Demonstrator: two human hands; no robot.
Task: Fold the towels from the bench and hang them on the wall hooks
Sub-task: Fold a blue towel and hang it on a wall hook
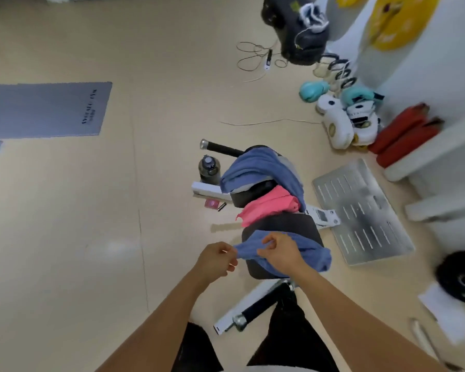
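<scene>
A black padded bench [285, 224] stands in front of me with three towels on it. A crumpled blue towel [313, 255] lies on the near seat pad. My left hand [216, 260] pinches its left corner, and my right hand [278, 249] pinches the edge just beside it. A pink towel [269, 205] lies bunched across the middle of the bench. Another blue towel [261, 169] is draped over the far pad. No wall hooks are in view.
A dark water bottle [209, 167] stands left of the bench. A perforated metal plate [360, 210] lies to its right. Boxing gloves [338, 122], red pads [403, 135], a hanging punch bag [298, 25], a weight plate [462, 277] and a grey mat [43, 108] surround it.
</scene>
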